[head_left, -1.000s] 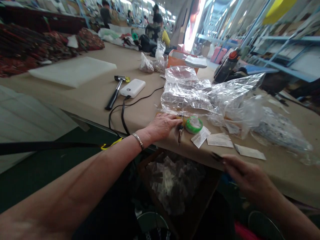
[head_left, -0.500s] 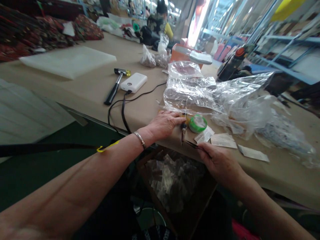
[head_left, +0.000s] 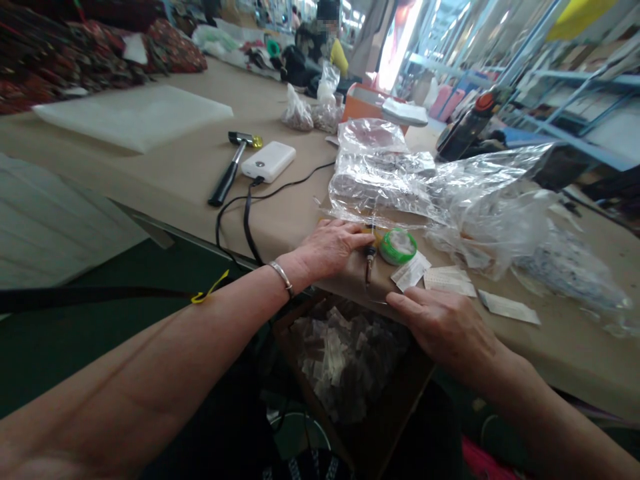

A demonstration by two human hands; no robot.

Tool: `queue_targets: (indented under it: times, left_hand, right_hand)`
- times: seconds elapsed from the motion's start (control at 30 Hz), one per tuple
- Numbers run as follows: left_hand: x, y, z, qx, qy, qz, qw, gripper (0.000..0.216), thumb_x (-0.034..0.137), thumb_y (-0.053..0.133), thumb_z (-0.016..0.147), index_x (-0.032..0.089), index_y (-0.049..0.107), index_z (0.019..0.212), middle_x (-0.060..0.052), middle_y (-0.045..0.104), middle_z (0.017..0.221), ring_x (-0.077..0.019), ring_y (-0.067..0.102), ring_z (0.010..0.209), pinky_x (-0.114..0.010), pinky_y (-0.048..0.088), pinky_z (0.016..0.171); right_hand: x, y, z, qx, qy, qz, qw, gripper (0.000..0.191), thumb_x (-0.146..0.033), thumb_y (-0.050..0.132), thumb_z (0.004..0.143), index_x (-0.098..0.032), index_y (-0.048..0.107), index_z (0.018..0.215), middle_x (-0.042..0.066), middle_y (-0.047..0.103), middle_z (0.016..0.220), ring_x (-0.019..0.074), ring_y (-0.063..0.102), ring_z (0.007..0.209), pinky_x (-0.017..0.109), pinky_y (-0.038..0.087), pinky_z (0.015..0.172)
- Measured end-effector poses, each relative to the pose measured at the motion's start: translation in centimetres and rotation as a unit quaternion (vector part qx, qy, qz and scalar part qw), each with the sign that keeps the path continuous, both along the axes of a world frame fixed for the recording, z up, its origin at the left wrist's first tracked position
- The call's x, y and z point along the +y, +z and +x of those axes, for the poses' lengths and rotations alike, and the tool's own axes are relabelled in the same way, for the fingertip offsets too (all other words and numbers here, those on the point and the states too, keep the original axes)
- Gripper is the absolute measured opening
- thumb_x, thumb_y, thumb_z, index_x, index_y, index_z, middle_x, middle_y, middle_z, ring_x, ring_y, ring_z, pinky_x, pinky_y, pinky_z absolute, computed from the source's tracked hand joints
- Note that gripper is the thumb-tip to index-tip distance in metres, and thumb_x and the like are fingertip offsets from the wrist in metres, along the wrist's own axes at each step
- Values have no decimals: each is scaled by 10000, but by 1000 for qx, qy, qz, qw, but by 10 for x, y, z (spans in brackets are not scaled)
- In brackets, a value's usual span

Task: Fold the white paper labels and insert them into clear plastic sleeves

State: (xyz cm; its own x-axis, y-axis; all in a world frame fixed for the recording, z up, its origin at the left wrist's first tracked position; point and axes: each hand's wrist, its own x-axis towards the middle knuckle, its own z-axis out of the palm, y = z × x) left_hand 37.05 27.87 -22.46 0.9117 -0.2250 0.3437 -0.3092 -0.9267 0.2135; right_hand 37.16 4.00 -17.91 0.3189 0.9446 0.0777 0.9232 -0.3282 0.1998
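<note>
My left hand (head_left: 333,248), with a silver bracelet at its wrist, is palm down near the table edge. Its fingertips are at the handle of a soldering iron (head_left: 369,261), whose metal tip points toward me. The fingers are partly hidden, but they look closed on the handle. My right hand (head_left: 440,317) pinches thin tweezers (head_left: 379,303); only their narrow ends stick out, just past the table edge below the iron's tip. Touching distance from the iron lies a green round tin (head_left: 398,246) with pale filling. Printed paper slips (head_left: 449,281) lie beyond my right hand.
Below the edge, an open box (head_left: 295,317) holds many clear scraps. Crumpled plastic bags (head_left: 385,180) cover the table behind my hands. To the left are a hammer (head_left: 233,170), a white power bank (head_left: 270,161) and a black cable (head_left: 247,227). A person (head_left: 313,43) is in the background.
My right hand has turned, and the tweezers' dark prongs, apart before, now show as a thin line slightly lower. My left hand and the iron have stayed nearly still.
</note>
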Motion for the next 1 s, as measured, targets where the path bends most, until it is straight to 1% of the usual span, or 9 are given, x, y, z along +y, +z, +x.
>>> queue_targets:
  times: [0.2,0.3,0.4,0.53,0.6,0.7,0.83,0.9,1.0]
  left_hand:
    - [0,-1,1,-4,2,8,1000,424,176,429,867,365,507,1237,24,534,1289,-207,473,1143,-359,345,948]
    - [0,-1,1,-2,2,9,1000,410,194,432,876,373,502,1238,25,535,1290,-207,472,1145,-362,345,948]
    - [0,-1,1,-6,2,6,1000,411,195,429,879,379,504,1238,31,531,1298,-207,471,1149,-364,344,951]
    - [-1,-2,1,-7,8,1,1000,420,197,418,881,388,506,1245,30,533,1300,-210,478,1146,-367,346,949]
    - [-1,-2,2,-5,7,-2,1000,416,209,423,879,387,508,1245,32,527,1309,-212,479,1147,-366,350,945]
    - [0,-3,2,-5,1,-3,1000,415,209,424,874,376,510,1244,32,518,1322,-210,477,1153,-362,350,949]
    - [1,-4,3,-10,3,2,1000,417,191,431,863,357,525,1233,19,525,1314,-215,484,1144,-373,348,951]
    - [1,-5,3,-13,4,3,1000,420,179,435,857,351,529,1228,16,539,1297,-213,487,1140,-374,348,950]
    - [1,-5,3,-16,3,7,1000,425,162,433,853,349,532,1222,19,556,1275,-208,490,1136,-372,353,944]
  right_hand:
    - [2,-1,2,-24,-22,16,999,245,-36,454,791,-184,574,945,3,536,662,144,475,576,291,234,557]
    - [0,-2,3,-20,0,0,1000,241,-52,462,798,-193,571,960,3,545,674,143,476,580,293,234,558]
    - [-3,-4,3,-13,7,11,1000,218,-76,455,823,-193,570,966,6,551,673,138,481,587,284,248,557]
    - [-4,-13,1,2,-37,32,999,217,-85,441,844,-179,570,992,22,590,724,137,520,605,260,294,552]
    - [-5,-22,-1,26,-40,35,998,228,-87,427,857,-179,571,1007,24,610,741,135,543,597,248,326,545]
    - [-6,-39,-5,86,-47,102,990,225,-127,396,893,-182,579,1012,41,654,797,137,601,634,229,406,571]
    - [-3,-61,-12,149,-109,229,956,222,-185,389,914,-182,574,1036,69,692,905,169,668,775,237,492,657]
    - [0,-70,-16,186,-125,252,942,220,-191,390,916,-190,570,1043,63,693,898,171,674,793,237,503,676]
    - [3,-81,-23,253,-115,273,921,210,-189,396,914,-198,560,1045,56,684,903,158,666,800,227,502,703]
